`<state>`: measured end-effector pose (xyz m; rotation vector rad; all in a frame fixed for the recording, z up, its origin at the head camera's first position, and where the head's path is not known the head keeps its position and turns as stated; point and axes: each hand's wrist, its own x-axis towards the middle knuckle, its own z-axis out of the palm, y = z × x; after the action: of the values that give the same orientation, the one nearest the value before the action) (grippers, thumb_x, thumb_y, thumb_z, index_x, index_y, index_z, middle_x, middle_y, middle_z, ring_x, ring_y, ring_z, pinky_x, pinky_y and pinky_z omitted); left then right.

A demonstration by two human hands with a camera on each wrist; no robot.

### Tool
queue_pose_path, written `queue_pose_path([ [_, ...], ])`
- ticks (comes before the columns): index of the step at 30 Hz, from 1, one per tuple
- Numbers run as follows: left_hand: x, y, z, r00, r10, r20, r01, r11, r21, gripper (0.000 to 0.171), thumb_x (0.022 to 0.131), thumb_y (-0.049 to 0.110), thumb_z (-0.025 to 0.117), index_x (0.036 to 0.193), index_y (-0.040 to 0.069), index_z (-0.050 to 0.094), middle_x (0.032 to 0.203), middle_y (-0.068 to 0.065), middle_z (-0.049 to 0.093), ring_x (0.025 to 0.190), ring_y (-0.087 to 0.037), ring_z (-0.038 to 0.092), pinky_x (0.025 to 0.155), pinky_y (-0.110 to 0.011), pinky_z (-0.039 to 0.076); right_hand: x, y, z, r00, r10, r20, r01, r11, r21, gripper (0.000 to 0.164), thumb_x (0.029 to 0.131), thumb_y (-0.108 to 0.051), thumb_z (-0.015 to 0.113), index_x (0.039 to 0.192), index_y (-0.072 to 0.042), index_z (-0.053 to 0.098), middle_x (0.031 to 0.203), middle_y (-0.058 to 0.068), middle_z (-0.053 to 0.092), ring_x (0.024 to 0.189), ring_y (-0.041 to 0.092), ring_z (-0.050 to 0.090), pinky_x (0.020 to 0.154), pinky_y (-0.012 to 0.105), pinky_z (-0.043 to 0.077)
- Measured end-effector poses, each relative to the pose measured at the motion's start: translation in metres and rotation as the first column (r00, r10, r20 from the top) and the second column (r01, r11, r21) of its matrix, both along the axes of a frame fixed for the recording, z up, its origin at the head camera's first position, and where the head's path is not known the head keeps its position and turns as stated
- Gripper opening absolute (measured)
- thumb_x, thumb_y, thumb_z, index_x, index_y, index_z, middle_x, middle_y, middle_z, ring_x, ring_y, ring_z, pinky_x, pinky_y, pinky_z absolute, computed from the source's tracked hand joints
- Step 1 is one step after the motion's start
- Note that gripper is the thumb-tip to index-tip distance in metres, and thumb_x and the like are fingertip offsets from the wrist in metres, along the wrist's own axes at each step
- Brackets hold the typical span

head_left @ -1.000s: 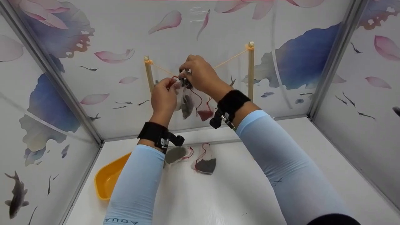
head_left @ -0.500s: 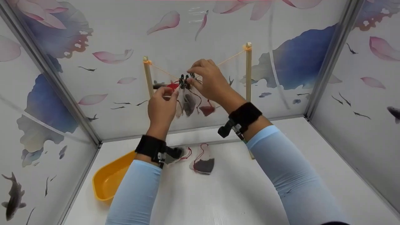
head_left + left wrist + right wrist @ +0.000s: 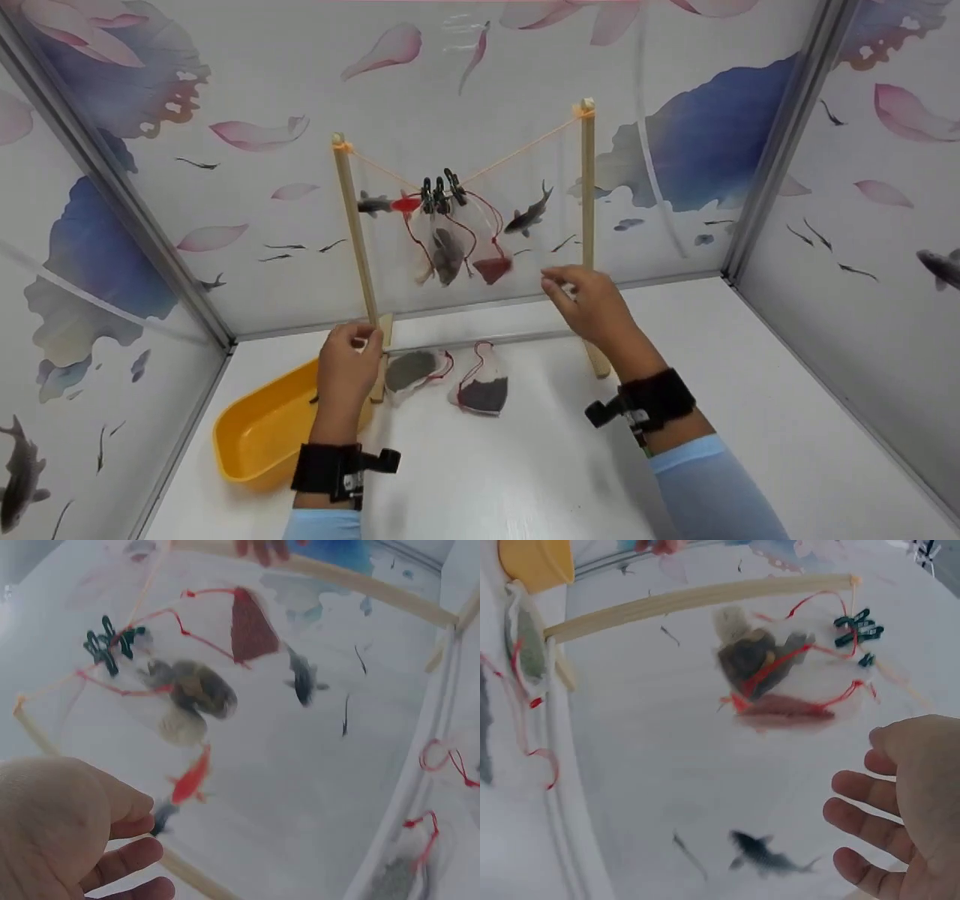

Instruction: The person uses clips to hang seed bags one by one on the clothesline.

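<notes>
Small mesh drawstring bags hang bunched at the middle of an orange string, held by several dark clips. One hanging bag has dark red contents, another grey-brown contents, and a pale one is partly hidden behind. My left hand is lowered beside the left post, fingers loosely bent, holding nothing. To the lower right of the bags, my right hand is in the air near the right post, its fingers relaxed and nothing in them. The right wrist view shows that hand with spread fingers.
Wooden posts at left and right carry the sagging string. On the white table lie a bag with grey-green contents and one with dark contents. A yellow basin stands at left, partly behind my left hand.
Both hands have come away from the clips and bags: the left down and left, the right down and right. The clips and bags now hang from the string by themselves.
</notes>
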<state>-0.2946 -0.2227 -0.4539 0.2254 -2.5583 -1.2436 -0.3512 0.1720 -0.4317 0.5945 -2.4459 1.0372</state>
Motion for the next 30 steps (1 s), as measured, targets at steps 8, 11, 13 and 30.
queue_pose_path([
  [8,0.016,-0.063,-0.049,0.978,0.049,0.204,-0.016,0.987,-0.162,0.039,0.119,0.019,0.051,0.146,-0.002,0.070,0.146,-0.028,0.071,0.124,-0.042,0.071,0.101,-0.058,0.060,0.003,0.042,-0.093,0.928,-0.141,0.346,0.113,0.988,0.101,0.040,0.114,-0.023,0.069,0.150,-0.006,0.072,0.159,0.025,0.066,0.146,0.048,0.065,0.120,0.063,0.054],
  [11,0.017,-0.073,-0.059,0.960,0.026,0.277,0.022,0.985,-0.169,0.041,0.116,0.014,0.052,0.150,-0.004,0.067,0.139,-0.027,0.074,0.109,-0.038,0.073,0.086,-0.048,0.062,0.003,0.051,-0.109,0.899,-0.123,0.420,0.058,0.985,0.164,0.042,0.113,-0.019,0.071,0.151,-0.002,0.070,0.162,0.026,0.064,0.146,0.048,0.065,0.119,0.063,0.054],
  [13,0.018,-0.077,-0.063,0.944,-0.015,0.330,0.062,0.989,-0.131,0.040,0.116,0.012,0.051,0.147,-0.005,0.068,0.130,-0.026,0.075,0.103,-0.036,0.070,0.083,-0.043,0.060,0.003,0.054,-0.115,0.891,-0.102,0.442,0.016,0.981,0.193,0.040,0.111,-0.015,0.073,0.148,0.001,0.071,0.161,0.025,0.064,0.146,0.048,0.065,0.119,0.062,0.055],
  [30,0.008,-0.080,-0.078,0.841,-0.054,0.539,0.126,0.987,-0.096,0.033,0.116,0.033,0.068,0.129,0.004,0.077,0.106,-0.012,0.073,0.099,-0.031,0.066,0.088,-0.042,0.053,0.012,0.060,-0.129,0.885,-0.113,0.452,0.026,0.981,0.193,0.021,0.112,-0.009,0.069,0.092,-0.013,0.075,0.171,0.014,0.057,0.156,0.046,0.056,0.117,0.057,0.057],
])
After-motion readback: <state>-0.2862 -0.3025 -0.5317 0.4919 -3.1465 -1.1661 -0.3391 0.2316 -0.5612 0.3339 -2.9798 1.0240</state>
